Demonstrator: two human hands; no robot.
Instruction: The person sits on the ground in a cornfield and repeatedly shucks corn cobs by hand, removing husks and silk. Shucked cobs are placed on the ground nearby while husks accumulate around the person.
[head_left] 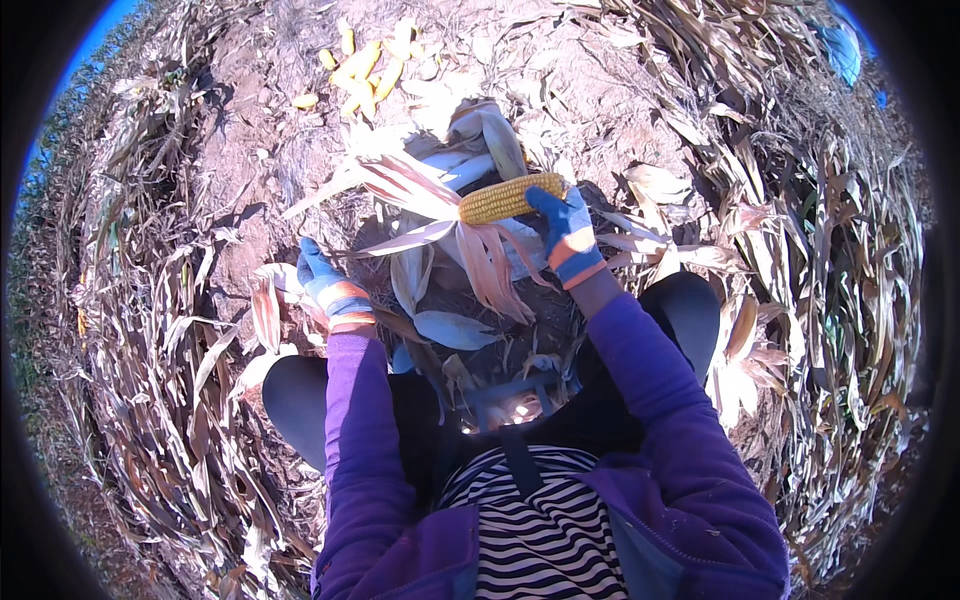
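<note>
Right hand (570,230): gripped the corn cob (510,199).
Left hand (333,285): grasp was unclear.
Husking: seemed partway.
Husk (485,262): likely needed tearing off next.

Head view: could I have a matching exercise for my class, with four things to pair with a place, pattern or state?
Column one
1. Right hand
2. Husk leaves
3. Heap of cobs
4. Shirt

Column two
A. Black and white stripes
B. Lying on the ground, upper left
C. Gripping the corn cob
D. Peeled back

Pairs: 1-C, 2-D, 3-B, 4-A
</note>
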